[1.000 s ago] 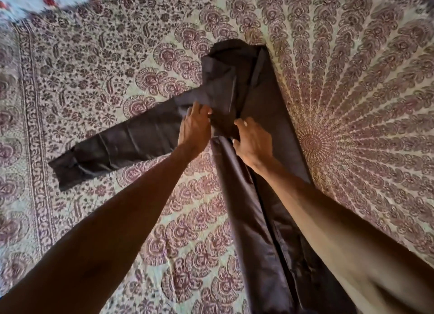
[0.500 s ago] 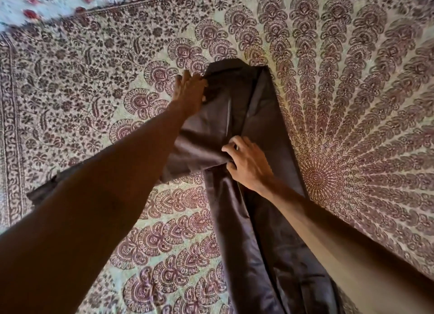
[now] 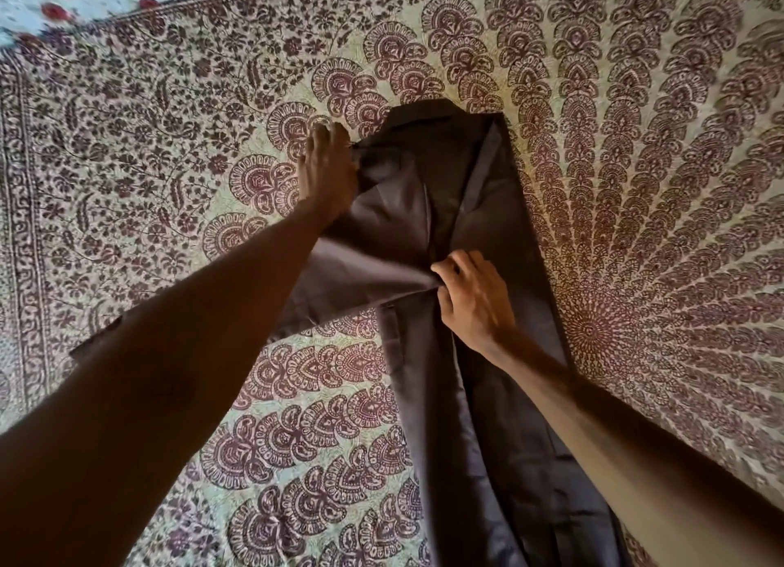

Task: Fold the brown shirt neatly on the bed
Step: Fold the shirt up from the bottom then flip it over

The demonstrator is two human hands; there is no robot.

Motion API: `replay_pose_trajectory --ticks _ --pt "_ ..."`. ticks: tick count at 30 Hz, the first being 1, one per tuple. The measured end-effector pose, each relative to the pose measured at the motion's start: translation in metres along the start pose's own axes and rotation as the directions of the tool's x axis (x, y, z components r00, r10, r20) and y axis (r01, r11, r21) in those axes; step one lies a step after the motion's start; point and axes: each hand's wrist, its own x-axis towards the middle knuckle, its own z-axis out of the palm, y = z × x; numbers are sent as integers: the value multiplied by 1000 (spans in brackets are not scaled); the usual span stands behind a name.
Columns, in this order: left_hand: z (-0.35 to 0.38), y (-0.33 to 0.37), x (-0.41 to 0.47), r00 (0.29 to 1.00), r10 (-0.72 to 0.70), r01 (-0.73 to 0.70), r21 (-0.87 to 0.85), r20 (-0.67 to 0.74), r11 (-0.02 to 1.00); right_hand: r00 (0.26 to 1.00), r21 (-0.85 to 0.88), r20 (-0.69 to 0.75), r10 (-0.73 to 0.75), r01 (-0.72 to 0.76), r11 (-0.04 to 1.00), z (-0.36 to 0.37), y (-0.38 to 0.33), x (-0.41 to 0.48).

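A patterned bedspread (image 3: 169,142) fills nearly the whole view, pale with dark maroon paisley fans radiating from a round medallion at the right and a leafy border down the left. Beyond its top left edge shows a light blue floral cloth (image 3: 63,2) with red flowers.

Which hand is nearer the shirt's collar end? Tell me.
Left. The left hand rests at the shirt's shoulder edge, just beside the collar end. The right hand pinches fabric lower down, at mid-body.
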Motion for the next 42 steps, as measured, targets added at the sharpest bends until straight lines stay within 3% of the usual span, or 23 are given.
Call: replay_pose_trajectory --ticks 2,4,7,11,16,19,23,26,28,30,33,34,35,37,38,40,42 --pt "4 -4 -15 996 -32 18 -159 -84 987 998 34 -3 70 -70 997 -4 -3 -2" --pt "6 -7 -29 996 -56 36 -253 -70 967 993 46 1 122 -122 991 -7 -6 -6" --pt "11 -7 -43 998 29 -17 -194 59 981 999 -7 -6 52 -52 999 -8 -9 -10" --pt "11 6 -37 986 124 -106 -163 109 981 997 -80 -68 -30 24 997 -8 -8 -11" --pt "4 33 -16 997 35 -21 -180 75 983 990 -101 -132 47 -61 993 -7 -10 -16" --pt "5 34 -23 982 40 -5 -183 185 983 988 -119 -75 135 -143 983 -6 -13 -18" --pt "-1 -10 -47 992 23 -4 -156 121 988 972 -62 -79 220 -225 972 -18 -33 -21" --pt "-11 -63 -73 989 -28 34 -42 145 999 971 23 -99 216 -215 976 -22 -58 -28" --pt "-18 -101 -89 980 -75 70 36 184 997 963 131 1 269 -267 955 -18 -78 -32" --pt "-25 -131 -101 960 -122 92 127 251 988 899 269 183 398 -435 859 -10 -96 -32" --pt "-39 -151 -120 888 -127 109 65 441 992 770 359 401 497 -631 688 3 -124 -27" --pt "-43 -151 -126 857 -110 95 54 503 994 699 445 500 510 -713 542 8 -133 -25" --pt "-45 -147 -132 830 -99 85 50 549 995 617 540 604 504 -782 310 8 -141 -20" --pt "-53 -133 -143 805 -76 133 -54 588 990 498 600 759 420 -785 -152 7 -157 -11" --pt "-56 -127 -148 790 -70 194 -140 609 971 468 585 799 378 -751 -306 6 -162 -7" --pt "-65 -118 -155 730 -48 348 -310 682 885 424 554 830 362 -699 -453 1 -167 0" --pt "-81 -109 -165 643 -21 495 -394 766 774 432 543 839 329 -659 -520 -4 -170 3"
